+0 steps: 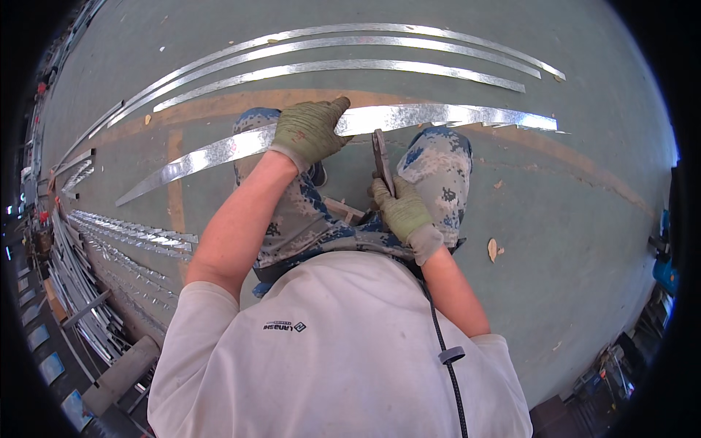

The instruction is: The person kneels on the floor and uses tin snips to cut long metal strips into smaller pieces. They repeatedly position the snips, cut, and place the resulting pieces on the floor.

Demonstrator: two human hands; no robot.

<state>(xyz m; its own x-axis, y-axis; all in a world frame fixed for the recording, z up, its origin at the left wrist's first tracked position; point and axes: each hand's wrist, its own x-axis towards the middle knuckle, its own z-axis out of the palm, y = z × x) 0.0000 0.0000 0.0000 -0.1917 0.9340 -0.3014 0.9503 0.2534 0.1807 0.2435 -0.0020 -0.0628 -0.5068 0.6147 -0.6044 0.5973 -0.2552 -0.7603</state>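
Note:
A long, shiny galvanized metal strip [219, 150] spans across in front of my knees, its left end reaching toward the floor. My left hand [310, 131], in a green work glove, is closed around the strip left of its middle. Small notched flaps show along the strip's lower edge toward the right end. My right hand [401, 212], also gloved, grips a dark pliers-like hand tool [381, 153] between my knees. The tool's narrow end points up and lies close below the strip's lower edge; whether they touch, I cannot tell.
Three plain metal strips [343, 66] lie on the green floor ahead. Several notched strips [131, 232] are on the left, beside a pile of long metal bars [84, 292]. A dry leaf [492, 250] lies right of my knee. A black cord [449, 379] hangs down my shirt.

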